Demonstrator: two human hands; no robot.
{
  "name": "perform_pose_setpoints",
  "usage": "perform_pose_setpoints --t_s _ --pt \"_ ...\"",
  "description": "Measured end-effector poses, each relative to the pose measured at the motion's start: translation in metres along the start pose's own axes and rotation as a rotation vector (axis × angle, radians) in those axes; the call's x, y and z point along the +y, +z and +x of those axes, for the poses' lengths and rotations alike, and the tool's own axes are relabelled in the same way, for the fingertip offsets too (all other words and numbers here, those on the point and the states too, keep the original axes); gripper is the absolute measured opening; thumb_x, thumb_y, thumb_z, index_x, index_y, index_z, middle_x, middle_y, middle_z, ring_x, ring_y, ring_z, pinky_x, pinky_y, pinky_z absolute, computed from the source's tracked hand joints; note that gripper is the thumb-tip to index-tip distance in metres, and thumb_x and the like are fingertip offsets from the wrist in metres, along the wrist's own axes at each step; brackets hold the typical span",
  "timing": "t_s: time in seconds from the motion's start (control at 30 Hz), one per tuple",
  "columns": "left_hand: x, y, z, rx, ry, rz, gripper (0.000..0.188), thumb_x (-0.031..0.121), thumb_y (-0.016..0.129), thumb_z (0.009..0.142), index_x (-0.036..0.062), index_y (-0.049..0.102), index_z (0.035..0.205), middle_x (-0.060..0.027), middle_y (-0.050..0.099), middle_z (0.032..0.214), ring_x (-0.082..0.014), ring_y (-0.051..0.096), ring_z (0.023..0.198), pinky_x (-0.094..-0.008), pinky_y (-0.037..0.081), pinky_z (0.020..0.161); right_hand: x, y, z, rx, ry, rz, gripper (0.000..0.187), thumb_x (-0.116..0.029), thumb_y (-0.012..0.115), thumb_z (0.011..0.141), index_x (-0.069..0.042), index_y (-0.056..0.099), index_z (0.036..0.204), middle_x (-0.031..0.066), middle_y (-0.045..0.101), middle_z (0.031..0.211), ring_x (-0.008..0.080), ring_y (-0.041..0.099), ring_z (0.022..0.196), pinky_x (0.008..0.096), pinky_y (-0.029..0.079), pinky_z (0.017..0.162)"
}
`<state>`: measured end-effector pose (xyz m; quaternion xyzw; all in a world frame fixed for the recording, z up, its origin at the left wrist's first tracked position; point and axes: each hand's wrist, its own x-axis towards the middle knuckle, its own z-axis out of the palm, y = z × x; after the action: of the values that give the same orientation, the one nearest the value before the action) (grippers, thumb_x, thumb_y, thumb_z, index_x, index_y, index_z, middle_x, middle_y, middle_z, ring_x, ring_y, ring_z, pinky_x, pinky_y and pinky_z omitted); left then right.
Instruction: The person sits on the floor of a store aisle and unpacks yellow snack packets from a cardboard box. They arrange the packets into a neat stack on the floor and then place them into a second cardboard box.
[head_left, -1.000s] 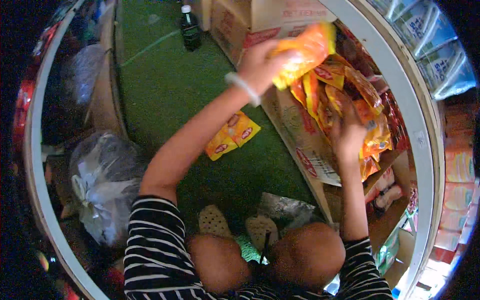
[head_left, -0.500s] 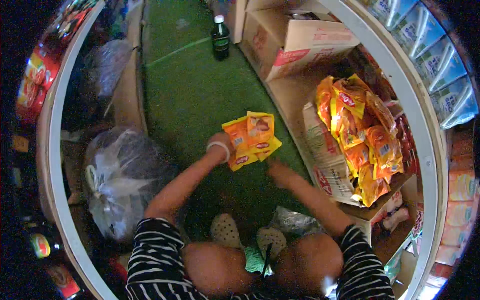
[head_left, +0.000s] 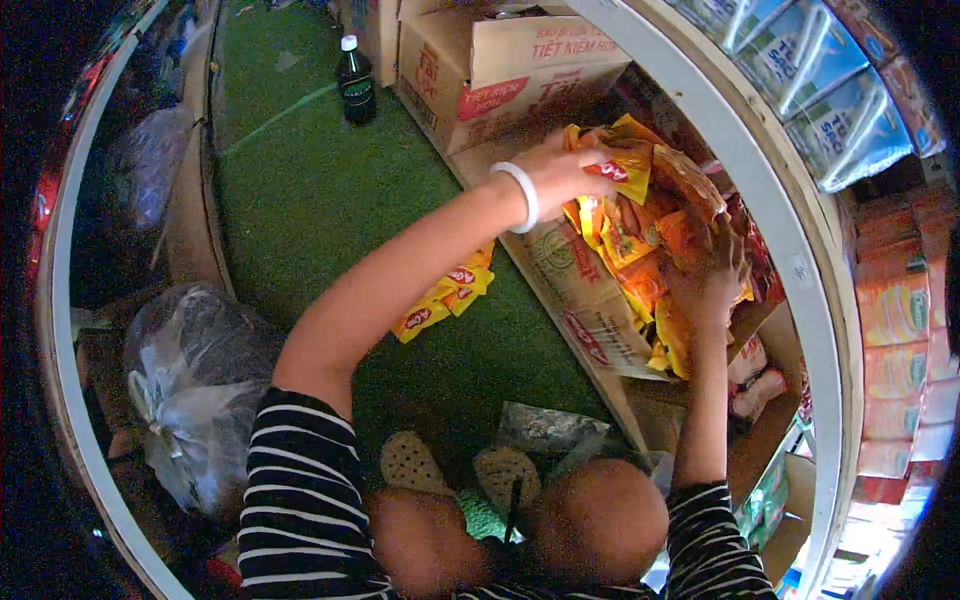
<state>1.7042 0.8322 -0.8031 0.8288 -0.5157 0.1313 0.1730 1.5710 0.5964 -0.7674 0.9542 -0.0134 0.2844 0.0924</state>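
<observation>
A heap of yellow-and-orange packets (head_left: pixel 635 220) lies on flattened cardboard at my right. My left hand (head_left: pixel 560 178), with a white band on its wrist, reaches across to the heap's far end. Its fingers close over the edge of a yellow packet (head_left: pixel 628 168) there. On the heap's right side rests my right hand (head_left: pixel 708 280), its fingers apart and bent over the packets; shadow hides part of them. A smaller group of the same packets (head_left: pixel 450 300) lies on the green mat (head_left: pixel 310 200), partly covered by my left forearm.
A dark bottle with a white cap (head_left: pixel 356 85) stands on the mat. Beyond the heap is an open cardboard box (head_left: pixel 430 85). A tied clear plastic bag (head_left: pixel 200 390) sits at the left. Shelving with a pale metal edge (head_left: pixel 800 270) curves along the right.
Both hands have moved right, from the small group of packets to the heap. My left hand has let go of that group, which now lies on the mat. The view has shifted rightward.
</observation>
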Motion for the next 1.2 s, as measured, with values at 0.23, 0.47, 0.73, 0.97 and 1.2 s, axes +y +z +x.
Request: perform_pose_setpoints --t_s 0.23,0.47,0.73,0.97,1.2 --pt "0.017 -0.029 -0.026 0.113 0.029 -0.106 0.052 0.004 0.068 0.063 0.0175 0.059 0.113 -0.0097 0.058 0.104 -0.0301 0.059 0.095 -0.0381 0.05 0.081 -0.016 -0.024 0.002 0.003 -0.103 0.415 0.046 -0.003 0.063 0.065 -0.006 0.061 0.11 0.0151 0.063 0.107 0.0351 0.058 0.101 0.044 0.046 0.088" --pt "0.043 -0.086 -0.121 0.332 -0.118 -0.125 0.052 -0.003 0.061 0.058 0.0118 0.064 0.108 -0.0085 0.059 0.106 -0.0277 0.059 0.098 -0.0369 0.049 0.085 -0.131 -0.069 -0.032 0.098 -0.38 0.669 0.044 -0.007 0.063 0.066 -0.013 0.063 0.109 0.0099 0.061 0.108 0.0293 0.057 0.101 0.0414 0.042 0.084" --pt "0.048 0.009 -0.296 0.123 -0.72 0.098 0.048 -0.003 0.062 0.064 0.0111 0.061 0.111 -0.0165 0.059 0.106 -0.0323 0.06 0.094 -0.0389 0.051 0.08 -0.24 0.04 -0.074 -0.188 -0.507 0.7 0.072 -0.006 0.066 0.066 -0.023 0.045 0.132 0.0176 0.026 0.144 0.0401 0.025 0.133 0.0612 0.029 0.097" --pt "0.048 0.001 -0.249 -0.729 -0.962 -0.002 0.038 0.024 0.059 0.08 0.0092 0.056 0.116 -0.0246 0.059 0.105 -0.0389 0.059 0.095 -0.0455 0.049 0.082 -0.128 -0.021 -0.063 -0.674 -0.495 0.843 0.053 -0.013 0.069 0.072 -0.015 0.054 0.122 0.0185 0.035 0.139 0.0391 0.027 0.132 0.0481 0.032 0.104" --pt "0.09 -0.042 -0.041 0.138 -0.15 -0.249 0.067 0.044 0.065 0.075 0.0093 0.045 0.129 -0.0258 0.043 0.128 -0.0412 0.047 0.114 -0.0459 0.04 0.095 0.008 -0.05 -0.021 -0.265 -0.088 0.302 0.062 -0.032 0.073 0.07 -0.017 0.05 0.125 0.0228 0.03 0.136 0.0421 0.029 0.125 0.0532 0.026 0.103"
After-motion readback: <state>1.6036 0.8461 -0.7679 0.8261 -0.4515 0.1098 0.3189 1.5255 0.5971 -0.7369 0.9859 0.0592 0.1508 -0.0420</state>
